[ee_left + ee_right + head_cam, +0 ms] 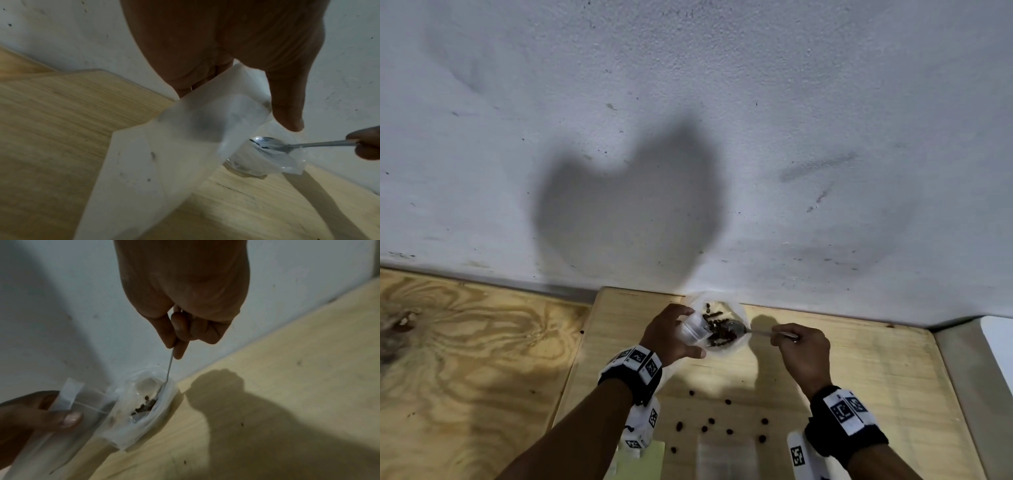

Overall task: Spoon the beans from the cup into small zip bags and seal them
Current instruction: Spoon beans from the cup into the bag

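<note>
Right now my left hand (669, 334) pinches a small frosted plastic zip bag (185, 129) by its mouth, thumb on one side and fingers behind, holding it tilted beside the beans' container. My right hand (803, 353) grips the thin handle of a shiny metal spoon (269, 143) between thumb and curled fingers, and the bowl of the spoon sits down among the small dark brown beans (719, 334). Those beans lie in a clear plastic cup (144, 405) at the far edge of the pale wooden board (842, 370), just beside the white wall (688, 102). From the wrist views the container looks soft and crumpled, so I cannot tell whether it is a cup with film over it or something looser.

What worries me is spilling. The bag's mouth is narrow and floppy, and if my pinch lets it sag shut, a loaded spoon will tip beans over the lip. A thin-walled container so near the board's far edge could also slide or fold when I scoop against it.

Several loose beans (710, 420) already lie scattered over the near part of the board, between my wrists. A flat clear bag (724, 455) lies at the near edge, and something pale green (650, 459) shows beneath my left forearm. The wall leaves no room behind the container.
</note>
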A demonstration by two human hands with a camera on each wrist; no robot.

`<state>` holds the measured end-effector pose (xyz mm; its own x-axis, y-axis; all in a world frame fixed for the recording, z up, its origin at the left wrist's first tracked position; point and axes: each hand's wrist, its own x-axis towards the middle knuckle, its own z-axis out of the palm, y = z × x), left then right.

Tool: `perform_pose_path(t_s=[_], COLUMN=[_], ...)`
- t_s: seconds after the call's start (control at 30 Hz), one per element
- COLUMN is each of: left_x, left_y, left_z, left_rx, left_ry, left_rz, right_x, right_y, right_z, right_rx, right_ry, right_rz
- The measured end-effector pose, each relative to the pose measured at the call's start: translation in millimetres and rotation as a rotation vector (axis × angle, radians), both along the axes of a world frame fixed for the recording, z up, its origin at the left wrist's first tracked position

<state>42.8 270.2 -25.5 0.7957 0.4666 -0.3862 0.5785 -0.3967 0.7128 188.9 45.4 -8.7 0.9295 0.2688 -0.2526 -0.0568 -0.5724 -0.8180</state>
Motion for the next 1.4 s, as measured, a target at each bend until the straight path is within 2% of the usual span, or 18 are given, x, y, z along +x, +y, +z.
perform_pose_path(t_s=[0.2,0.53,0.7,1.0,1.2,1.27,1.4], left_x=[0,0,1,2,5,4,3], left_y=[-4,-3,3,5,-2,-3,-3], left_z=[-4,-6,0,6,10,10,10], left_rx=[0.027,0.018,-0.023,-0.012,0.005,-0.008,-0.032], left_ry=[-0.030,-0.029,0.023,0.062,0.056,0.057,0.059], left_rz=[-0.055,-0.091,-0.041,-0.073,-0.062,-0.047,-0.021], right_x=[-1,-28,-20,15,11,4,-12], right_y=[15,24,18,-11,0,10,25], right_z=[-1,-34,-28,25,54,58,59], right_rx=[-0.064,0.110,0.177,0.217,0.245,0.220,0.082], right_ry=[0.110,0.424,0.520,0.387,0.313,0.220,-0.094], right_rz=[0.037,-0.275,-0.340,-0.231,-0.103,-0.020,0.251])
